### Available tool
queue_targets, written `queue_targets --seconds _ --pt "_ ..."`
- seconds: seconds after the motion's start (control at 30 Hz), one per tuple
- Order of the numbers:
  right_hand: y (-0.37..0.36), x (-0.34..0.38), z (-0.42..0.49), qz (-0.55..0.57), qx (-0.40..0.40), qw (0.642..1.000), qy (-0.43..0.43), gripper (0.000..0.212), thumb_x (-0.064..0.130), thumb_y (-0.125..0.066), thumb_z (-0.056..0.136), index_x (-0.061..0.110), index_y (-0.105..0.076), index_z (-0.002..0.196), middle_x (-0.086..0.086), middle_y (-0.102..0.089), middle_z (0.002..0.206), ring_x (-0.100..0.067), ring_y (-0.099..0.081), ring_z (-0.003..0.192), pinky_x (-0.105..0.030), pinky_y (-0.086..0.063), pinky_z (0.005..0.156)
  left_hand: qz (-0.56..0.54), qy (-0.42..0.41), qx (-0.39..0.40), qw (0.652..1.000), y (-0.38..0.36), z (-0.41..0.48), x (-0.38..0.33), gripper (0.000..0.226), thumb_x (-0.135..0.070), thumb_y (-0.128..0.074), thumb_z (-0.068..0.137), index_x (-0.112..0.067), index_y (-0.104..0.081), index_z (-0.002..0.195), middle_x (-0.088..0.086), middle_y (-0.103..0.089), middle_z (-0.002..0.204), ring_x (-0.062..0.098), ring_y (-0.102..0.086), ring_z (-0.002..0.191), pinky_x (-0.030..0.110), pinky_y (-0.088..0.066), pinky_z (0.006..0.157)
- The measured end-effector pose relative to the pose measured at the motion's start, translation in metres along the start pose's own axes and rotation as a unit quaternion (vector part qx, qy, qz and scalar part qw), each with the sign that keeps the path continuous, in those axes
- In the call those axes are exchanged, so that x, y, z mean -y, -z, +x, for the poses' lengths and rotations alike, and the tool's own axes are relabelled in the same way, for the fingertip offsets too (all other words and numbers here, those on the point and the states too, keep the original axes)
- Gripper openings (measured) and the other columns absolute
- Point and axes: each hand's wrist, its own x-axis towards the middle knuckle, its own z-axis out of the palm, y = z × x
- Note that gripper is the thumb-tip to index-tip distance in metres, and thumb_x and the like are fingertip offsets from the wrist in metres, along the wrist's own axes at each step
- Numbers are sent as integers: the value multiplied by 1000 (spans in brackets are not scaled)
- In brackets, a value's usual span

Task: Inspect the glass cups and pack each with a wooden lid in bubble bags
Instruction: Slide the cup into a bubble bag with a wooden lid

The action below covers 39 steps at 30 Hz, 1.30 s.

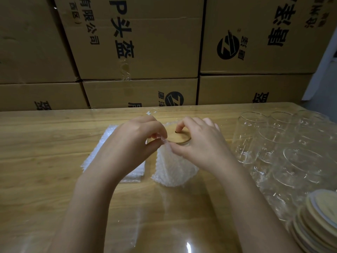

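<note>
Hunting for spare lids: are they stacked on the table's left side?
No, the lid stack sits at the near right edge, just in front of the glass cups.

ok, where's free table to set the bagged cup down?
Bare wood left of the bubble bag stack, out to the table edge; also the strip between the bagged cup and the cardboard boxes. Right side is crowded: glass cups, then wooden lids in the near corner.
</note>
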Motion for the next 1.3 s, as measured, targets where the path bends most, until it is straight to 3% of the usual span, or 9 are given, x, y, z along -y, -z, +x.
queue_targets --seconds 0.27,0.37,0.5,0.7,0.83,0.97,1.1,1.17,1.3 --pt "6 0 -1 -41 43 998 -7 31 61 -51 84 37 -50 103 15 -54 118 -15 -38 111 -31 -22 85 7 15 0 1000 -2 0 1 9 -8 -74 80 -14 -70 86 -4 -64 89 14 -60 74 43 -54 63" --pt "17 -4 0 -39 -13 999 2 20 29 -47 94 34 -59 108 10 -51 129 -16 -33 119 -33 -22 88 30 28 -18 999 -1 -2 5 6 -14 -72 83 -14 -68 88 -2 -59 105 22 -61 73 45 -54 61" --pt "26 -14 -2 -121 -19 991 -50 54 -9 -47 79 32 -61 112 -1 -27 151 -26 -24 136 -44 -26 104 82 56 -37 994 2 -4 10 10 -29 -64 87 -20 -66 91 -3 -55 118 23 -62 74 42 -54 55" --pt "27 -25 -3 -106 -15 991 -84 16 23 -50 95 28 -64 101 1 -40 143 -24 -39 128 -42 -32 100 125 80 -44 988 0 -4 13 9 -26 -64 90 -18 -68 89 -4 -65 93 21 -62 73 36 -51 52" --pt "27 -26 0 -60 -125 989 -41 16 17 -48 95 21 -62 100 4 -56 114 -17 -53 98 -34 -32 84 107 100 -66 987 -1 -4 17 5 -19 -65 89 -18 -69 87 -5 -67 86 17 -64 77 40 -54 57" --pt "23 -20 -1 -8 -177 984 -30 15 14 -48 95 17 -61 100 5 -59 102 -9 -45 74 -30 -34 79 80 99 -84 988 -6 -2 22 3 -12 -70 85 -14 -71 83 -4 -67 81 18 -65 69 39 -55 55" --pt "22 -25 1 89 -94 991 -29 33 3 -43 92 27 -54 112 11 -49 121 -10 -53 83 -34 -46 71 -9 128 -88 988 -11 -3 31 14 -7 -71 83 -20 -68 79 -13 -64 80 6 -62 69 15 -49 62" --pt "22 -30 0 45 -30 998 -33 48 -1 -46 89 36 -52 118 14 -35 138 -4 -45 76 -36 -47 73 -40 137 -89 986 -11 -4 35 20 -5 -71 83 -24 -66 78 -15 -64 81 5 -62 77 9 -46 65" --pt "24 -35 0 42 -30 998 -36 17 19 -52 93 32 -57 103 15 -38 136 -11 -50 74 -27 -45 63 -79 137 -101 982 -11 -4 36 27 -4 -71 82 -30 -65 80 -14 -65 82 2 -62 80 7 -45 67"
